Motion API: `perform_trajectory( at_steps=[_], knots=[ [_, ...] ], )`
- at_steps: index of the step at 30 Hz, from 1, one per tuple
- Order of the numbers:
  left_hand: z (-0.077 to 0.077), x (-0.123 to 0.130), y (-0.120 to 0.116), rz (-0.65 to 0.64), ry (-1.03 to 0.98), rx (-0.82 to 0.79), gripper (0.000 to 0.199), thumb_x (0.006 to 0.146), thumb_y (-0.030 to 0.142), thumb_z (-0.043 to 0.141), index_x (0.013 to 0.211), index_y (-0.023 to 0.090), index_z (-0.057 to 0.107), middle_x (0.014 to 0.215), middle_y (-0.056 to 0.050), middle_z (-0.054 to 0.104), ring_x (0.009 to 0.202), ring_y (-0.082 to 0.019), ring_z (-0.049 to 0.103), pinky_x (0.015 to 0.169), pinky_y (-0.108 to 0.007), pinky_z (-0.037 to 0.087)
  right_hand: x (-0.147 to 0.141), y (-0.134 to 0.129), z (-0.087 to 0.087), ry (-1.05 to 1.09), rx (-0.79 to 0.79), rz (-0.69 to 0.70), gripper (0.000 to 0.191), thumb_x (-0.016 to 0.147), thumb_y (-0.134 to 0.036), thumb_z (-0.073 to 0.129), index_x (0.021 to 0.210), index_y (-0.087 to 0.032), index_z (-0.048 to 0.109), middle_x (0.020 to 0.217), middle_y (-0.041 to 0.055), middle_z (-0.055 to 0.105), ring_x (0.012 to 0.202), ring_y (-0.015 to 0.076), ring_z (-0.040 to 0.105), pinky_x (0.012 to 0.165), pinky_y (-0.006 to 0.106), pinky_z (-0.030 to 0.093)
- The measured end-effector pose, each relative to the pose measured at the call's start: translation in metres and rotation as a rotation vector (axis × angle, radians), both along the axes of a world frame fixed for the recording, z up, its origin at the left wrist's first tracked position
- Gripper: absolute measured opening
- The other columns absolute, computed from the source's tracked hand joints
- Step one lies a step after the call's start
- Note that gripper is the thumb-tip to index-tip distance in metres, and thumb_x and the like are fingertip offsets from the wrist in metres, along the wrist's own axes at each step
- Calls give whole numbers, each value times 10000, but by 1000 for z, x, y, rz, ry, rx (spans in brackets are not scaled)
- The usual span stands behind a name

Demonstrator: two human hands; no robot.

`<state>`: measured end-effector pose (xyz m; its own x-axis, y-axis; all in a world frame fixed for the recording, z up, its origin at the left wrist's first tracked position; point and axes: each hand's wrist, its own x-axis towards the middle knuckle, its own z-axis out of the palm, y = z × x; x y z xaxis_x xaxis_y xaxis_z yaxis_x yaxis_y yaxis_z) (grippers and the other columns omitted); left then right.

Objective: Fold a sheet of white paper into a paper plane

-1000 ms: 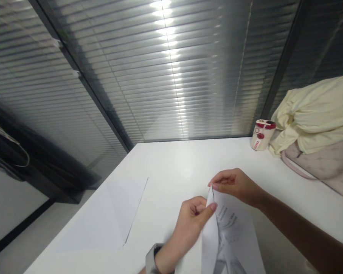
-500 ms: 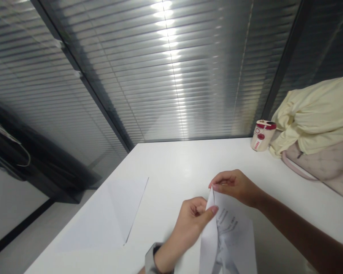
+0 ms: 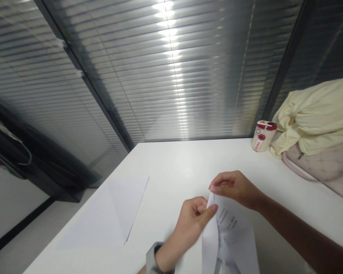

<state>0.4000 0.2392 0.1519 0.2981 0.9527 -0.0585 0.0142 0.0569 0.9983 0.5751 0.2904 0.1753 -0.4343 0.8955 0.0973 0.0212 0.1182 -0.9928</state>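
Observation:
Between my hands is a folded sheet of paper (image 3: 241, 236) with printed lines on its inner face; its lower end runs out of view. My left hand (image 3: 192, 219) pinches the folded left edge between thumb and fingers. At the paper's top corner, the thumb and fingertips of my right hand (image 3: 228, 184) are closed on it. A watch with a grey band (image 3: 151, 258) is on my left wrist. Off to the left, a larger white paper (image 3: 103, 213) with a crease lies flat on the white table (image 3: 171, 163).
A cream and red cup (image 3: 263, 136) stands at the table's back right. Beside it, a pale yellow cloth (image 3: 325, 114) rests over a pinkish bag (image 3: 328, 163). Window blinds (image 3: 148, 76) rise behind the table, and a dark object (image 3: 31, 160) is at the far left.
Both hands keep their pinch on the folded paper and have barely moved. The paper's lower part has shifted slightly to the right.

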Motion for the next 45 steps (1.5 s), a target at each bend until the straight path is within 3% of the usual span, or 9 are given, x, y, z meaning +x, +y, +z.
perform_trajectory(
  at_steps=[11,17,20,23,31,45],
  knots=[
    [1,2,-3,34,75,7,490,732,536,674,536,193,385,495,74,328,480,-74,234,471,-247,152,-4,-2,-3,-44,33,-79,255,774,-382,672,680,-145,658,606,11,644,565,122,552,516,224,409],
    [-1,2,1,33,24,-25,525,712,556,689,520,197,357,484,96,234,469,-66,162,456,-249,119,-5,-1,-2,-90,42,-112,288,791,-411,639,661,-154,631,606,16,626,569,137,552,522,241,415],
    [-2,2,2,30,11,-22,533,705,563,693,514,193,361,478,97,230,466,-64,155,457,-249,115,-5,0,-1,-82,-6,-48,265,772,-409,665,728,-148,662,669,36,667,623,155,591,569,253,440],
    [0,2,2,19,18,-15,526,720,554,683,515,191,363,479,97,229,467,-64,152,463,-253,105,-5,0,-2,-91,-38,10,242,730,-377,712,727,-140,664,653,31,665,602,146,583,543,244,421],
    [10,-7,2,-104,11,-80,467,746,517,671,540,178,424,498,89,246,471,-67,172,463,-255,109,-4,3,-6,-106,-76,-66,297,735,-424,684,648,-145,634,552,-4,598,501,112,502,468,226,349],
    [8,-2,2,7,5,-101,533,658,575,720,507,185,390,475,98,217,467,-61,159,463,-241,121,-8,-1,0,-151,-13,-183,284,715,-411,680,602,-163,598,497,-24,535,476,108,455,450,233,321]
  ],
)
